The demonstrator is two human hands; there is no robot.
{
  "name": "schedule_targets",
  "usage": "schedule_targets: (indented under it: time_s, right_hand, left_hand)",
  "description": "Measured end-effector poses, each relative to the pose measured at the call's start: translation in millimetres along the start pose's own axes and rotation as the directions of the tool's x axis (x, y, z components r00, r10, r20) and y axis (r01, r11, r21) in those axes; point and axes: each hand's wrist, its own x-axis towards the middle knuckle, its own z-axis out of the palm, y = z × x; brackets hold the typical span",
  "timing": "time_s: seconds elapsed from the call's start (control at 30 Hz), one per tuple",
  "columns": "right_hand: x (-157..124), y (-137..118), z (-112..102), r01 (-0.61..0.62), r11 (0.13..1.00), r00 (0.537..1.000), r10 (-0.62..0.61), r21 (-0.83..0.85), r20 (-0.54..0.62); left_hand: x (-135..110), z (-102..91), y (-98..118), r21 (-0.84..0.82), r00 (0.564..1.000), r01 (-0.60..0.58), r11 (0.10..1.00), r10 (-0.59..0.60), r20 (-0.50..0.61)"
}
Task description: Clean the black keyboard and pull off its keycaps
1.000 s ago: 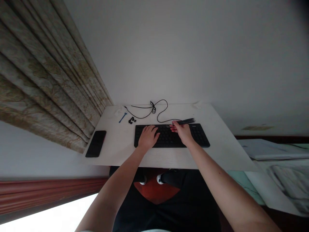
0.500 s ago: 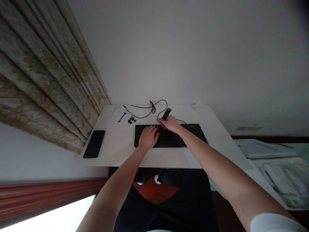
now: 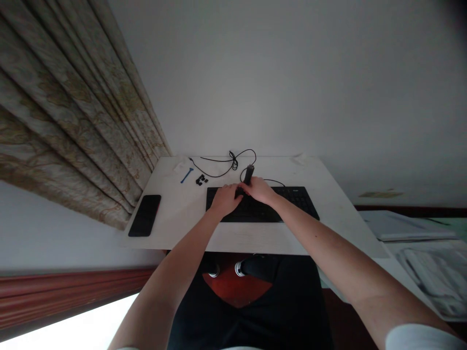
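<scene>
A black keyboard (image 3: 294,201) lies on a white desk (image 3: 182,218). My left hand (image 3: 223,199) rests on the keyboard's left part, fingers lying fairly flat on the keys and holding nothing. My right hand (image 3: 260,189) is just to its right at the keyboard's far edge, almost touching it. The right hand's fingers are closed round a dark brush (image 3: 249,173), which points up and away from me. The keyboard's black cable (image 3: 233,160) loops on the desk behind the hands.
A black phone (image 3: 145,215) lies at the desk's left edge. A small blue tool (image 3: 186,175) and a few loose black keycaps (image 3: 200,180) sit at the back left. A curtain (image 3: 73,126) hangs on the left. Papers (image 3: 404,228) lie to the right.
My right hand has moved left along the keyboard's far edge with the brush, turning it from lying sideways to pointing away. My left hand shifted slightly forward to meet it.
</scene>
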Motion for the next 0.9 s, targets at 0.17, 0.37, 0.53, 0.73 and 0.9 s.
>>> schedule_targets:
  time_s: [0.17, 0.37, 0.53, 0.73, 0.9]
  right_hand:
    - [-2.8, -0.7, -5.7, -0.079, 0.994, 0.996, 0.076, 0.073, 0.045]
    - [-3.5, -8.6, -11.9, -0.097, 0.993, 0.992, 0.102, -0.066, 0.073]
    - [2.4, -11.3, -6.4, -0.211, 0.977, 0.973, 0.206, 0.036, 0.106]
    - [10.5, -1.6, -6.9, -0.185, 0.970, 0.973, 0.158, 0.160, 0.169]
    - [10.4, -1.5, -10.7, -0.116, 0.983, 0.978, 0.087, 0.146, 0.190]
  left_hand:
    - [13.0, 1.8, 6.2, -0.007, 0.998, 0.056, 0.998, -0.056, -0.004]
    - [18.6, -3.6, 3.2, 0.052, 0.994, 0.084, 0.995, -0.087, 0.061]
    - [21.0, -4.5, 2.2, 0.099, 0.992, 0.056, 0.994, -0.066, 0.105]
    - [23.0, 2.1, 1.6, 0.101, 0.991, 0.101, 0.990, -0.110, 0.079]
    - [22.8, 5.7, 0.0, 0.097, 0.993, 0.106, 0.990, -0.111, 0.047]
